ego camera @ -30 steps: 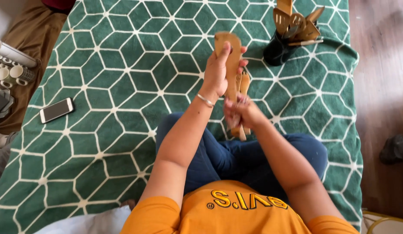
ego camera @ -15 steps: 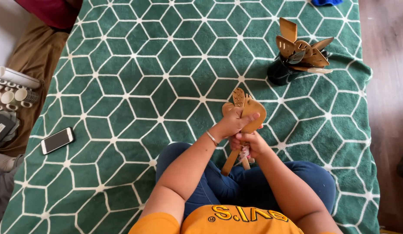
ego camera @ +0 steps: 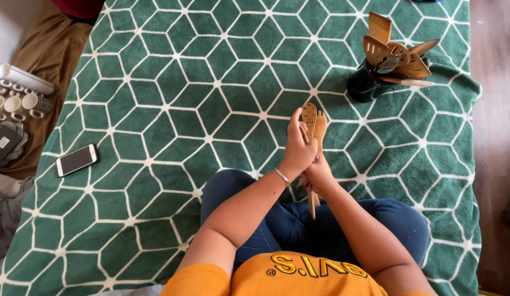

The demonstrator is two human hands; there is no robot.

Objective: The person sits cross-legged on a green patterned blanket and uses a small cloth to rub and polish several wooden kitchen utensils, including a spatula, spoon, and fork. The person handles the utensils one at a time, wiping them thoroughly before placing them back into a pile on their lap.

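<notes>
While both hands grip a bundle of wooden utensils [ego camera: 314,129] above the lap, left hand [ego camera: 297,149] closed near the heads, right hand [ego camera: 316,174] closed on the handles; dark holder [ego camera: 366,83] stands well apart on the green blanket [ego camera: 172,87].

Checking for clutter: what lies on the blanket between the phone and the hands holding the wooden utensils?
Nothing: in the head view only bare green patterned blanket lies between the phone and the left hand.

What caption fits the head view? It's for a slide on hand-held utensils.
Left hand and right hand grip wooden utensils above a green patterned blanket.
</notes>
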